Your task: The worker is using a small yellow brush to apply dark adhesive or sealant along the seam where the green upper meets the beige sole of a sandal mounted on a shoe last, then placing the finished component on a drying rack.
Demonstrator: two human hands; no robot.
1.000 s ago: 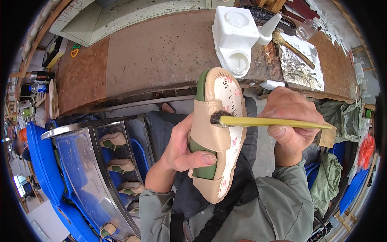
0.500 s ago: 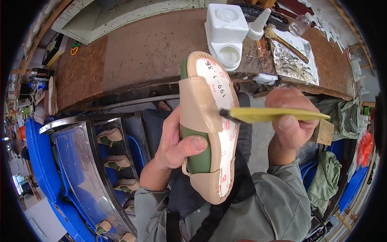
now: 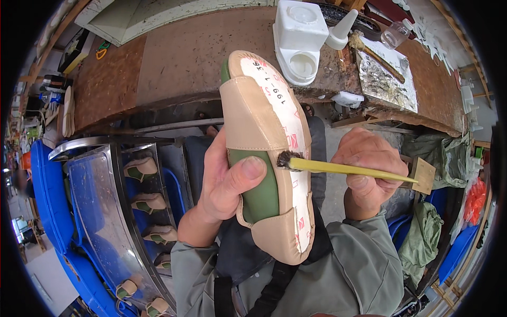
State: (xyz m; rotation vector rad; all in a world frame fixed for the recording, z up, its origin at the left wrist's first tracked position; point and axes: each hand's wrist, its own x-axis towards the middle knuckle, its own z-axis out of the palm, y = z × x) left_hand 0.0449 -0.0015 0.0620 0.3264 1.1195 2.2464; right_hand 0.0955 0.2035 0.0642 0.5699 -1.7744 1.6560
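My left hand [image 3: 224, 182] is closed round the side of a shoe upper on a green last [image 3: 256, 193], its thumb pressed on the green part. The beige upper [image 3: 252, 113] is folded over the edge of a white insole [image 3: 285, 119] with printed marks, and its underside faces up. In my right hand [image 3: 369, 164] is a brush with a yellow handle [image 3: 338, 168]. The dark bristles [image 3: 288, 160] touch the beige margin beside the insole, near the middle of the shoe.
On the brown workbench [image 3: 190, 58] stand a white plastic container with a round cup [image 3: 301, 37] and a white nozzle cap [image 3: 342, 30]. A second brush [image 3: 383, 61] lies on stained paper. A rack [image 3: 113, 211] with several similar shoes stands at my left.
The brush has moved left and slightly down, from the insole's face to the beige margin. The shoe has shifted up and left and tilted a little.
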